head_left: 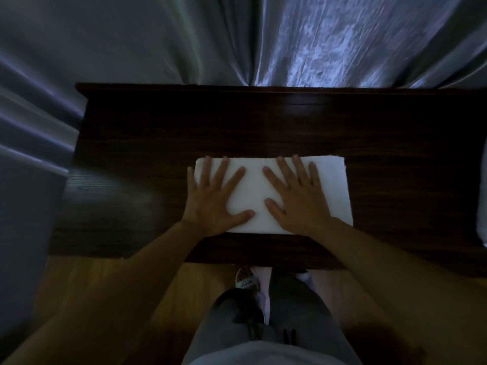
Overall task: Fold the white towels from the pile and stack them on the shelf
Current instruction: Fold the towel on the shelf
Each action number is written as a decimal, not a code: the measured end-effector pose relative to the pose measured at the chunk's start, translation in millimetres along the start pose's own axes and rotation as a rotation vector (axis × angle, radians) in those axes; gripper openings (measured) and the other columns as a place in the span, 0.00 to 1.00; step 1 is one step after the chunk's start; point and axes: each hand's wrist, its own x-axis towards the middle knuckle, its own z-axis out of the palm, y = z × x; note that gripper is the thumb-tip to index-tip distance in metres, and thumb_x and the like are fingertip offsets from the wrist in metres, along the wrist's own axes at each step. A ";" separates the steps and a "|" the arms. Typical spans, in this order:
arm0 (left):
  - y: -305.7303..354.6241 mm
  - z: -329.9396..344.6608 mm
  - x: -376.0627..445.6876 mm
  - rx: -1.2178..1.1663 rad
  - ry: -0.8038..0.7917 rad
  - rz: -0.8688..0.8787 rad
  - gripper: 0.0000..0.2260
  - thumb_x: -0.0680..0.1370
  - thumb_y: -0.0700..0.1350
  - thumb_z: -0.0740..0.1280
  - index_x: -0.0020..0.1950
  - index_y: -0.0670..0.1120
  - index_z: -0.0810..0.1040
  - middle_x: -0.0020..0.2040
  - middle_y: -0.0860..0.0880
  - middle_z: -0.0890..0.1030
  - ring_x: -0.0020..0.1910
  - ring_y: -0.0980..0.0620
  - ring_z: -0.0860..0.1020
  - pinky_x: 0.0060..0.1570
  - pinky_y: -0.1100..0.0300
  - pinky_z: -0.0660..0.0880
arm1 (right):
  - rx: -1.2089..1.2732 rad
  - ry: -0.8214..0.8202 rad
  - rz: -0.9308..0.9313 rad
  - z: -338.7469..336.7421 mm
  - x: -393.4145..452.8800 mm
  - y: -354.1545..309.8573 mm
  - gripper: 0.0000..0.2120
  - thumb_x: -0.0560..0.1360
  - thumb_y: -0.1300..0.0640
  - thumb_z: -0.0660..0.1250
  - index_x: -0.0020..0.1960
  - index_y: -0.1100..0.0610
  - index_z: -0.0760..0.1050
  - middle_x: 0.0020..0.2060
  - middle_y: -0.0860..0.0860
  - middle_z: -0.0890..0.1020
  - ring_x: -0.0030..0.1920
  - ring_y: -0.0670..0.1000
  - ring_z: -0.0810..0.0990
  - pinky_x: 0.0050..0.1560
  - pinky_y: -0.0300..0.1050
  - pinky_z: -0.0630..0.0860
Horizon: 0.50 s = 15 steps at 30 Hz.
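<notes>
A white towel (334, 191), folded into a flat rectangle, lies on the dark wooden table (158, 133) near its front edge. My left hand (213, 196) rests palm down on the towel's left part, fingers spread, with the little finger past the left edge. On the middle of the towel my right hand (297, 198) lies flat too, fingers apart. Neither hand grips the cloth. The towel's right third is uncovered.
Grey-blue curtains (316, 43) hang behind the table. A sliver of white cloth (482, 196) shows at the right border. Below the table's front edge are the wooden floor (79, 280), my legs and a slipper (246, 279).
</notes>
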 end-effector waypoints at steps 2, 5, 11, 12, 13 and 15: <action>-15.3 -2.1 1.9 -0.059 -0.024 -0.024 0.49 0.69 0.81 0.52 0.82 0.58 0.39 0.83 0.46 0.38 0.81 0.42 0.37 0.76 0.32 0.41 | -0.012 0.004 0.077 -0.6 -0.4 4.6 0.38 0.79 0.31 0.51 0.83 0.45 0.47 0.83 0.54 0.48 0.82 0.62 0.44 0.78 0.69 0.44; -24.4 -6.2 4.7 -0.044 -0.050 0.006 0.51 0.68 0.83 0.50 0.82 0.57 0.37 0.83 0.45 0.37 0.81 0.44 0.36 0.77 0.33 0.41 | -0.012 -0.011 0.136 -4.6 -8.8 17.3 0.38 0.79 0.31 0.50 0.83 0.46 0.47 0.83 0.56 0.48 0.82 0.61 0.44 0.79 0.67 0.46; -28.9 -21.3 12.2 -0.023 -0.069 0.042 0.45 0.73 0.79 0.42 0.82 0.55 0.38 0.82 0.41 0.39 0.81 0.42 0.37 0.78 0.37 0.39 | 0.020 -0.063 0.060 -14.4 -28.4 33.8 0.39 0.79 0.34 0.53 0.84 0.51 0.49 0.82 0.62 0.45 0.81 0.65 0.43 0.78 0.70 0.47; -28.7 -22.9 12.3 -0.014 -0.074 0.034 0.45 0.74 0.78 0.43 0.82 0.54 0.38 0.82 0.40 0.39 0.81 0.41 0.37 0.78 0.37 0.39 | 0.011 -0.068 -0.003 -14.4 -29.2 32.4 0.39 0.79 0.33 0.53 0.83 0.51 0.49 0.82 0.62 0.46 0.81 0.66 0.43 0.77 0.72 0.48; -24.9 -23.6 11.6 -0.009 -0.072 0.014 0.44 0.75 0.76 0.45 0.82 0.52 0.38 0.82 0.39 0.39 0.81 0.39 0.38 0.78 0.37 0.40 | -0.007 -0.080 -0.055 -14.5 -28.9 30.2 0.39 0.78 0.33 0.53 0.83 0.50 0.50 0.82 0.61 0.47 0.81 0.67 0.43 0.75 0.75 0.49; -7.3 -23.0 6.8 -0.062 -0.039 -0.033 0.43 0.77 0.72 0.48 0.82 0.48 0.38 0.82 0.38 0.39 0.81 0.37 0.39 0.78 0.36 0.44 | -0.035 -0.100 -0.093 -14.6 -23.2 24.3 0.40 0.78 0.31 0.54 0.83 0.49 0.50 0.82 0.60 0.48 0.81 0.68 0.44 0.73 0.78 0.49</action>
